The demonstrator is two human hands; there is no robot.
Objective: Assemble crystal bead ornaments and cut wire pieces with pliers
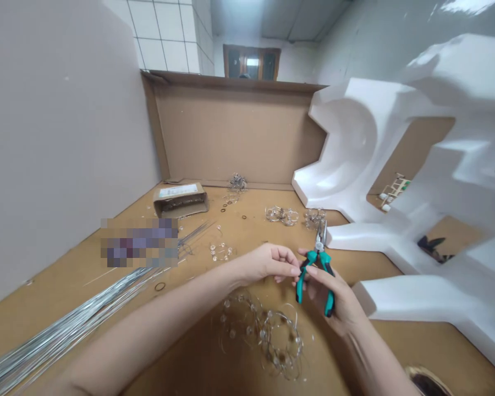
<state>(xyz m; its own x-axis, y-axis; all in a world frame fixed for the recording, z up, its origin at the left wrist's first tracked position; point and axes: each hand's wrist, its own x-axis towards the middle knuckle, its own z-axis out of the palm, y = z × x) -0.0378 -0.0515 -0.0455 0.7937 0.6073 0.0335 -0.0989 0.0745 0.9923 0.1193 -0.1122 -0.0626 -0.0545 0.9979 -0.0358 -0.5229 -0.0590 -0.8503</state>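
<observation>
My right hand (336, 294) holds a pair of needle-nose pliers (325, 258) with teal and black handles. The handles are spread apart and the jaws point away from me. Close against the left handle, my left hand (277, 264) has its fingers curled and thumb pressed in; whatever is between them is hidden or too small to make out. Below both hands lies a wire ring with clear beads (281, 341), beside a second beaded wire ring (241, 316). Beyond the pliers sit a beaded wire piece (314, 217) and another wire piece (281, 215).
Long straight metal wires (78, 316) lie at left, near a small cardboard box (180, 201) and a blurred-out patch. Loose clear beads (220, 252), small dark rings (160, 286) and a wire tangle (238, 182) are on the table. White foam packing (346, 148) borders the right side.
</observation>
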